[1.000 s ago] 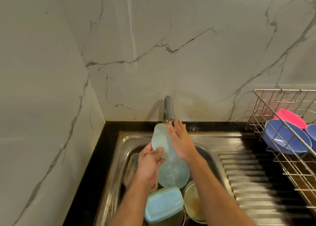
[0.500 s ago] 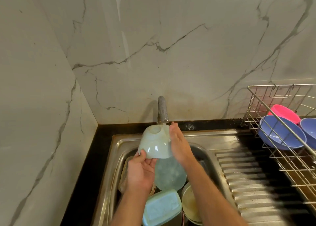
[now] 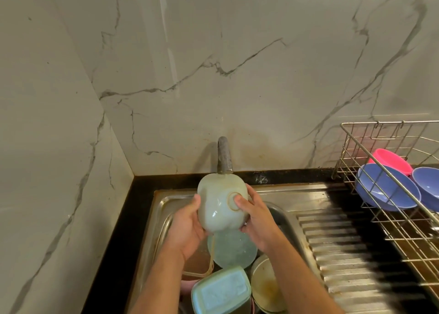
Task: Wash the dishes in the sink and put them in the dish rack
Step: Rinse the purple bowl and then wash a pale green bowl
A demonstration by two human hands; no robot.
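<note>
Both hands hold a pale green bowl bottom-up beneath the tap over the sink. The left hand cups its side, fingers curled round it, while the right hand grips the other side, thumb on the foot ring. Whether water is running cannot be told. Done well, the rinse means turning the bowl so every face is wetted, keeping a firm two-sided hold, before it joins the blue bowl in the dish rack.

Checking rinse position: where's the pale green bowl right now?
Head view, centre: the pale green bowl is held bottom-up between the left hand and right hand, just under the tap, above the sink.
</note>
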